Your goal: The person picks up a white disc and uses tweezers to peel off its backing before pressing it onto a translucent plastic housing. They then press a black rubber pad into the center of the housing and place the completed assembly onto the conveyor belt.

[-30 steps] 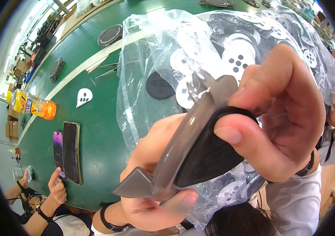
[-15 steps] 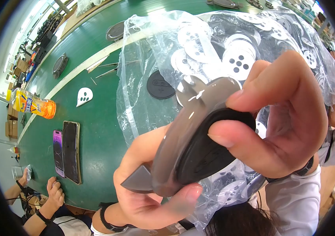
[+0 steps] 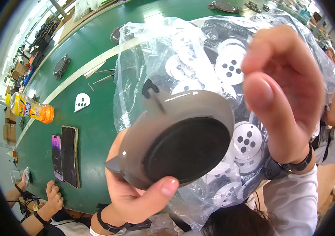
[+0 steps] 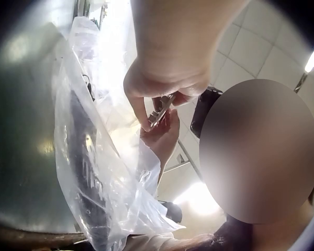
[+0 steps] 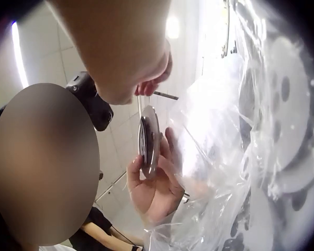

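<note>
My left hand [image 3: 136,196] holds a smoky-grey translucent plastic shell [image 3: 136,137], round with small pointed lugs, its thumb over the near rim. A black round pad [image 3: 191,149] sits inside the shell, its flat face tilted up toward the head camera. To the right of the shell, my right hand [image 3: 289,86] is raised with thumb and forefinger loosely bent and a gap between their tips. In the right wrist view the shell [image 5: 152,138] appears edge-on in the left hand [image 5: 156,196], just below the right hand's fingers [image 5: 153,86].
A clear plastic bag [image 3: 136,51] with several white, black-dotted discs [image 3: 230,67] lies behind and under my hands. Leftward on the green table [image 3: 96,157] are a white teardrop piece [image 3: 82,102], tweezers [image 3: 104,78], two phones [image 3: 70,157] and a drink bottle [image 3: 30,109]. Another person's hand [image 3: 54,195] rests nearby.
My right hand has let go of the shell and black pad and moved up and right. My left hand has turned the shell so the pad's face shows more fully. The other person's finger has left the phone.
</note>
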Available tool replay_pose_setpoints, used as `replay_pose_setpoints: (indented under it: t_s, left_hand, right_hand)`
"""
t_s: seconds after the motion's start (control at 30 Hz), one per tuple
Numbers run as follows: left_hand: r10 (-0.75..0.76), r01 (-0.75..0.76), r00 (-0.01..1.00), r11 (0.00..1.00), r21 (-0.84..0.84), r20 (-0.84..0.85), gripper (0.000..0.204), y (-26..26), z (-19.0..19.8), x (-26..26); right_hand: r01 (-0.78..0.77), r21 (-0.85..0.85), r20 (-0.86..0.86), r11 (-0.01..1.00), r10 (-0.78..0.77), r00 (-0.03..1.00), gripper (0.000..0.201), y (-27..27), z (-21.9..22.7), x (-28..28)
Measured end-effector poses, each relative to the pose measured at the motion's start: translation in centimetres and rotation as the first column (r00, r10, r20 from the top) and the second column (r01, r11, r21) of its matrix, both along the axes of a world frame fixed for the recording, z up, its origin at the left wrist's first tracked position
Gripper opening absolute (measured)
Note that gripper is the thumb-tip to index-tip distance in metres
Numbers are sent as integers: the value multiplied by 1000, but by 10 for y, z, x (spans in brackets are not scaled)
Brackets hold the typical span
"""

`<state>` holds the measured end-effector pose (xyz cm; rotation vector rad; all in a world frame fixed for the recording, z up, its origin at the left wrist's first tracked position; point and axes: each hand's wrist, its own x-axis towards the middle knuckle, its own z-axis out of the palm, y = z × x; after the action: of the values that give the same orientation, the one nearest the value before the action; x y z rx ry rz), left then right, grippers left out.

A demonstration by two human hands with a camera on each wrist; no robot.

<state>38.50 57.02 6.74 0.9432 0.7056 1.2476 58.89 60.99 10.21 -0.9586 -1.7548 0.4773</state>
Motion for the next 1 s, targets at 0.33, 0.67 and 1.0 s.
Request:
replay_pose_setpoints:
  t_s: [0.33, 0.67, 1.0]
  left_hand:
    - [-69, 113, 974, 973, -202, 215, 69, 5, -4, -15]
    - [-147, 211, 958, 942, -260, 246, 65, 11, -7, -13]
    - [-205, 209, 977, 975, 77, -58, 65, 23, -5, -8]
  right_hand:
    - [-565, -488, -505, 665, 313, 804, 31, 5, -5, -8]
    - [-484, -569, -355, 665, 332, 874, 21, 4, -4, -7]
    - [-460, -473, -220, 751, 405, 887, 43, 0, 0, -9]
